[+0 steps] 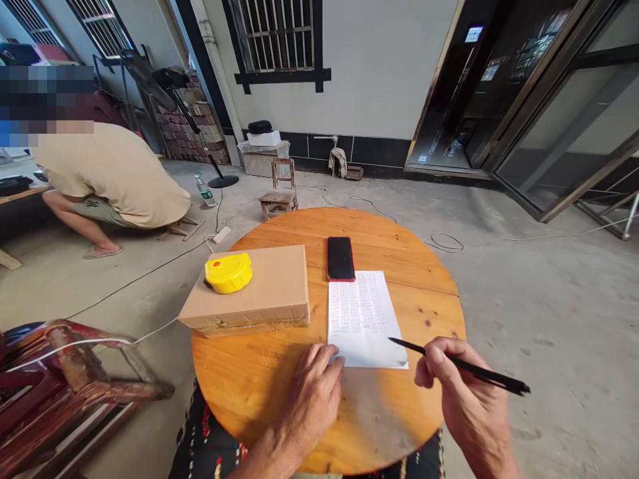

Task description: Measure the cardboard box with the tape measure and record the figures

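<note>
My right hand (464, 392) grips a black pen (479, 370) between thumb and fingers, its tip pointing left over the lower right part of a printed sheet of paper (364, 339). Resting on the round wooden table, my left hand (314, 389) has its fingers stretched out, with the fingertips at the paper's lower left corner. Rows of small print cover the upper part of the sheet, while its lower part looks blank. A phone with a red edge (340, 259) lies on the paper's top edge, its screen dark.
On the round table (399, 246), a cardboard box (274, 286) carries a yellow tape measure (228, 273). A person (110, 173) crouches at the left. Around the table are a wooden chair (80, 372), a small chair (279, 193), a water bottle (204, 191) and cables on the floor.
</note>
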Action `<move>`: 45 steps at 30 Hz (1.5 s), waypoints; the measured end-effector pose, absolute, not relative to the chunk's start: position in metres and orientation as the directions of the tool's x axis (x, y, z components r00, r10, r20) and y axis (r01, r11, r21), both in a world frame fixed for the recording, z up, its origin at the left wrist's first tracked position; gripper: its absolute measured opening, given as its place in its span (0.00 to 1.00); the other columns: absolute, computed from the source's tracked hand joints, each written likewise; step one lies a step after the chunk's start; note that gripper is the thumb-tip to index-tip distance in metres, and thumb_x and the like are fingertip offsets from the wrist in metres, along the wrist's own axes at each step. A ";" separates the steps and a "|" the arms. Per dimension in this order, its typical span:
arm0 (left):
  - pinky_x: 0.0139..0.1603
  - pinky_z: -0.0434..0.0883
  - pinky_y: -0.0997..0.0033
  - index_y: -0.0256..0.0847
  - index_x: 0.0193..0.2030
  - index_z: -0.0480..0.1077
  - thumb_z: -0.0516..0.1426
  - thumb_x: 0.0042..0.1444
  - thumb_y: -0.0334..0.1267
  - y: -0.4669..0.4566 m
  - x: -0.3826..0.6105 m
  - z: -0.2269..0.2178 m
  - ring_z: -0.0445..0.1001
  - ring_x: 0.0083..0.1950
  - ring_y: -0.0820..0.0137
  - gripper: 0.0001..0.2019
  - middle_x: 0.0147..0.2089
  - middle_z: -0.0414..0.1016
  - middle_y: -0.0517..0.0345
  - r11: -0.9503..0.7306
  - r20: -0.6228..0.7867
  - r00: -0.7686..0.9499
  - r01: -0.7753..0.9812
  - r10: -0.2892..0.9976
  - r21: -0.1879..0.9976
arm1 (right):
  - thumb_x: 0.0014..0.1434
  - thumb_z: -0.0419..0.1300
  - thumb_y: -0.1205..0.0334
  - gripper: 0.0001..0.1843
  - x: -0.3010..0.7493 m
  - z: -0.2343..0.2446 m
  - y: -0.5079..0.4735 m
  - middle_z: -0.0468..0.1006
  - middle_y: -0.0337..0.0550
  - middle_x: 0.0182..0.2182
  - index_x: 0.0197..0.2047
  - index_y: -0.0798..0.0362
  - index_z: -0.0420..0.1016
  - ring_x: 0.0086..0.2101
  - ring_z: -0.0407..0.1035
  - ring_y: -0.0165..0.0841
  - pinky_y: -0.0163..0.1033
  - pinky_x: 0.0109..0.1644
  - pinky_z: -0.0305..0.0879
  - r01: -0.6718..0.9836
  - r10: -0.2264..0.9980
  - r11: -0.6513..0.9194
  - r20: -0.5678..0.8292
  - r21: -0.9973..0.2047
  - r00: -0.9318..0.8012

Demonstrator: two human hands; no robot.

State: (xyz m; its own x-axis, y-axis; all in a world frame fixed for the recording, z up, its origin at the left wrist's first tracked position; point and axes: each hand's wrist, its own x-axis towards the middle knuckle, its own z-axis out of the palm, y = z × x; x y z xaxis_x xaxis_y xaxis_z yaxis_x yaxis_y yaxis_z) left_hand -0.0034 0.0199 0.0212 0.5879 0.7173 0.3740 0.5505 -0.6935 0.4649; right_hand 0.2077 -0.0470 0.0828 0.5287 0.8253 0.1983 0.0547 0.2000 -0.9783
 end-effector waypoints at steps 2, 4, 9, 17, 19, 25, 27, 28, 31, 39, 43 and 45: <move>0.50 0.74 0.56 0.38 0.46 0.72 0.50 0.56 0.18 0.020 -0.003 0.021 0.70 0.49 0.60 0.17 0.49 0.73 0.49 -0.693 0.367 0.593 0.547 0.716 0.468 | 0.63 0.62 0.55 0.09 0.200 0.080 -0.040 0.73 0.38 0.19 0.36 0.51 0.78 0.21 0.68 0.33 0.37 0.25 0.64 0.048 0.832 0.199 0.194 -0.979 0.520; 0.50 0.75 0.56 0.37 0.46 0.72 0.49 0.55 0.18 0.021 -0.003 0.023 0.70 0.49 0.60 0.18 0.49 0.73 0.50 -0.689 0.355 0.598 0.546 0.719 0.476 | 0.65 0.59 0.54 0.12 0.192 0.078 -0.031 0.77 0.41 0.23 0.43 0.52 0.79 0.24 0.70 0.34 0.38 0.27 0.66 0.060 0.844 0.188 0.193 -0.980 0.500; 0.45 0.76 0.56 0.37 0.46 0.71 0.49 0.56 0.19 0.023 0.000 0.026 0.71 0.45 0.60 0.17 0.46 0.75 0.50 -0.683 0.339 0.598 0.571 0.726 0.456 | 0.64 0.60 0.52 0.13 0.178 0.074 -0.007 0.76 0.39 0.23 0.34 0.51 0.74 0.23 0.68 0.32 0.34 0.26 0.65 0.185 0.911 0.084 0.151 -0.979 0.384; 0.44 0.76 0.58 0.33 0.43 0.72 0.49 0.61 0.22 0.028 -0.001 0.021 0.72 0.43 0.60 0.12 0.49 0.76 0.47 -0.729 0.376 0.627 0.550 0.683 0.408 | 0.68 0.54 0.53 0.14 0.168 0.055 0.013 0.75 0.38 0.25 0.37 0.51 0.76 0.27 0.69 0.33 0.36 0.32 0.64 0.482 0.975 0.044 0.142 -0.875 0.169; 0.45 0.76 0.58 0.33 0.41 0.73 0.49 0.61 0.22 0.029 -0.001 0.020 0.72 0.45 0.60 0.12 0.52 0.75 0.46 -0.750 0.387 0.645 0.527 0.659 0.399 | 0.67 0.54 0.53 0.15 0.166 0.050 0.014 0.72 0.37 0.22 0.33 0.51 0.73 0.24 0.66 0.32 0.35 0.29 0.62 0.510 0.971 0.028 0.144 -0.860 0.189; 0.45 0.76 0.58 0.35 0.44 0.72 0.48 0.60 0.21 0.029 0.000 0.018 0.73 0.46 0.61 0.15 0.51 0.76 0.47 -0.729 0.371 0.631 0.541 0.681 0.419 | 0.66 0.54 0.55 0.13 0.162 0.039 0.016 0.71 0.37 0.24 0.33 0.51 0.72 0.24 0.63 0.31 0.34 0.26 0.59 0.571 0.960 -0.012 0.150 -0.821 0.237; 0.45 0.76 0.58 0.35 0.44 0.72 0.48 0.60 0.21 0.029 0.001 0.020 0.73 0.45 0.62 0.14 0.51 0.76 0.47 -0.728 0.372 0.629 0.545 0.683 0.416 | 0.66 0.54 0.56 0.13 0.162 0.037 0.017 0.71 0.37 0.23 0.33 0.52 0.73 0.24 0.63 0.31 0.34 0.26 0.59 0.583 0.957 -0.013 0.159 -0.812 0.242; 0.45 0.76 0.58 0.35 0.43 0.72 0.48 0.60 0.21 0.029 0.001 0.020 0.73 0.45 0.61 0.14 0.51 0.76 0.47 -0.731 0.372 0.631 0.545 0.680 0.411 | 0.65 0.54 0.56 0.13 0.161 0.036 0.017 0.71 0.37 0.23 0.33 0.52 0.73 0.24 0.63 0.31 0.34 0.27 0.59 0.588 0.958 -0.014 0.159 -0.809 0.241; 0.44 0.76 0.58 0.35 0.40 0.72 0.49 0.59 0.22 0.030 0.000 0.022 0.73 0.44 0.61 0.12 0.50 0.77 0.47 -0.738 0.366 0.643 0.543 0.672 0.400 | 0.65 0.53 0.57 0.13 0.160 0.037 0.019 0.71 0.36 0.23 0.32 0.52 0.72 0.24 0.63 0.31 0.34 0.28 0.60 0.590 0.961 -0.013 0.153 -0.808 0.231; 0.44 0.77 0.57 0.34 0.42 0.71 0.48 0.60 0.21 0.030 0.001 0.020 0.73 0.44 0.61 0.13 0.52 0.76 0.48 -0.715 0.376 0.613 0.540 0.696 0.444 | 0.66 0.53 0.59 0.12 0.158 0.037 0.020 0.72 0.37 0.23 0.32 0.52 0.72 0.24 0.64 0.30 0.34 0.29 0.61 0.604 0.965 0.000 0.158 -0.797 0.208; 0.44 0.77 0.57 0.34 0.43 0.71 0.48 0.60 0.21 0.030 0.001 0.022 0.73 0.44 0.61 0.13 0.52 0.76 0.46 -0.709 0.370 0.610 0.530 0.700 0.466 | 0.66 0.53 0.59 0.12 0.158 0.036 0.021 0.73 0.37 0.25 0.32 0.52 0.72 0.26 0.65 0.31 0.34 0.31 0.62 0.605 0.970 -0.009 0.141 -0.796 0.200; 0.44 0.77 0.57 0.33 0.43 0.72 0.48 0.59 0.20 0.030 0.001 0.022 0.73 0.44 0.61 0.13 0.52 0.76 0.46 -0.705 0.372 0.606 0.528 0.703 0.474 | 0.66 0.53 0.59 0.12 0.158 0.036 0.020 0.74 0.38 0.25 0.32 0.52 0.72 0.26 0.65 0.31 0.34 0.31 0.62 0.600 0.970 -0.012 0.137 -0.800 0.202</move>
State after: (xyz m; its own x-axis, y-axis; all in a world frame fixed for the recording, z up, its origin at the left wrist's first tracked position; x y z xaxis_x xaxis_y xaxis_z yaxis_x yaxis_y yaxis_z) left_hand 0.0007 0.0302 0.0221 0.6059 0.7032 0.3720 0.5277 -0.7052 0.4736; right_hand 0.1575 0.0203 0.0360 0.2025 0.9697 0.1370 0.6003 -0.0123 -0.7997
